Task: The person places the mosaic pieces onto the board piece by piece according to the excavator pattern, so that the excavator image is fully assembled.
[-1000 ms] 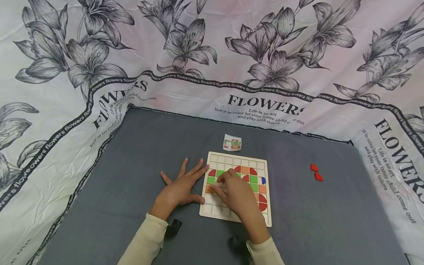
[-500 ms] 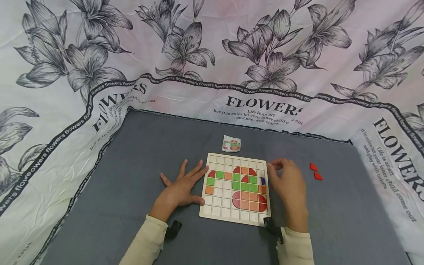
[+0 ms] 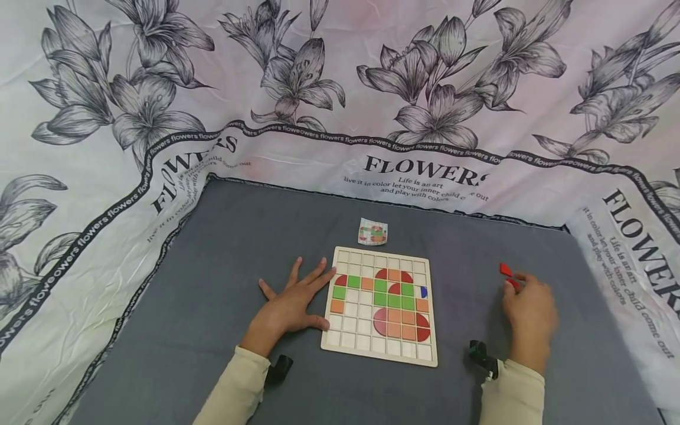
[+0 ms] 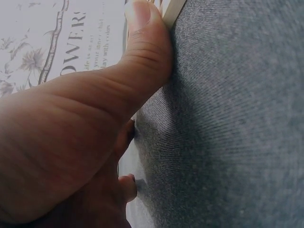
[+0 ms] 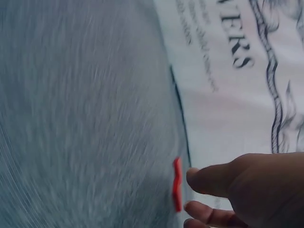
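A wooden grid board (image 3: 347, 339) lies on the grey cloth, with red rounded, green, orange and blue tiles in some of its squares. My left hand (image 3: 291, 304) is spread flat at the board's left side, thumb and a fingertip touching the edge. In the left wrist view the thumb (image 4: 145, 52) meets the board's rim. Off to the right, my right hand (image 3: 533, 313) is at two red quarter-circle tiles. One red tile (image 3: 505, 269) lies farther away; the nearer red tile (image 3: 512, 284) is partly hidden by the fingers. In the right wrist view, thumb and fingers are parted beside the tiles.
A small printed pattern card (image 3: 373, 232) lies just beyond the board. Behind the table surface (image 3: 255, 224) hangs a white cloth (image 3: 297, 147) with flower drawings, which also borders both sides. A dark wrist camera (image 3: 482, 354) sits on the right sleeve.
My right hand has left the board's middle and travelled right to the red tiles. An orange tile now shows in the square where it was. The left hand has stayed in place.
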The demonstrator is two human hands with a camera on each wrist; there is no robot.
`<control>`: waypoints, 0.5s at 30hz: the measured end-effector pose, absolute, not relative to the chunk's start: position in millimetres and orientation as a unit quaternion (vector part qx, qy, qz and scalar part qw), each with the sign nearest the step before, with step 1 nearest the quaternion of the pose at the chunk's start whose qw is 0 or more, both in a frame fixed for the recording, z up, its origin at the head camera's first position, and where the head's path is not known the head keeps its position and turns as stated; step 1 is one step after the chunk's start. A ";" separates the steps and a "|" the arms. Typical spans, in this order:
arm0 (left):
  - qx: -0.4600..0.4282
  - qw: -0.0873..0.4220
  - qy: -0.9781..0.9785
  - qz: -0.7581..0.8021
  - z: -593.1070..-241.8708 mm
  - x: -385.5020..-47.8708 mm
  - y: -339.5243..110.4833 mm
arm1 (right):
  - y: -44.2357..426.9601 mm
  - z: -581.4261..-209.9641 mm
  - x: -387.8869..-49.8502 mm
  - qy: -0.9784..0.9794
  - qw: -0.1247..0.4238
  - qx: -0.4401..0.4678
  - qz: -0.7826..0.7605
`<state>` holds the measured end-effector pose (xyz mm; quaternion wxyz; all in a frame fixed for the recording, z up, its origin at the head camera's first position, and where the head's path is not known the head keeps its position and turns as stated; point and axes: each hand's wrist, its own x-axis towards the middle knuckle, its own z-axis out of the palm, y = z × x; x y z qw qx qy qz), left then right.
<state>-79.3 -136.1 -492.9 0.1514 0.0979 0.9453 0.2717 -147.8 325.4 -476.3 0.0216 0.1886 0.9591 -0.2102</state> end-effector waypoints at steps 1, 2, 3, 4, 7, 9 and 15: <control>0.098 0.152 0.946 0.271 -492.9 -78.8 -136.0 | 328.6 -478.2 -148.7 0.959 0.026 0.190 -0.208; 0.097 0.153 0.946 0.271 -493.2 -78.4 -136.0 | 331.4 -480.4 -149.3 0.959 0.024 0.191 -0.209; 0.097 0.154 0.946 0.269 -493.3 -78.1 -136.0 | 333.3 -482.3 -149.7 0.958 0.023 0.193 -0.211; 0.096 0.155 0.946 0.269 -493.6 -77.8 -136.1 | 334.6 -483.8 -150.2 0.958 0.017 0.194 -0.212; 0.094 0.156 0.946 0.270 -494.6 -77.3 -136.7 | 336.0 -488.4 -151.4 0.957 -0.004 0.196 -0.214; 0.093 0.157 0.945 0.270 -495.2 -77.5 -137.0 | 335.7 -490.8 -152.3 0.957 -0.014 0.192 -0.215; 0.095 0.157 0.945 0.270 -495.8 -79.1 -137.3 | 334.1 -491.1 -154.0 0.961 -0.009 0.166 -0.219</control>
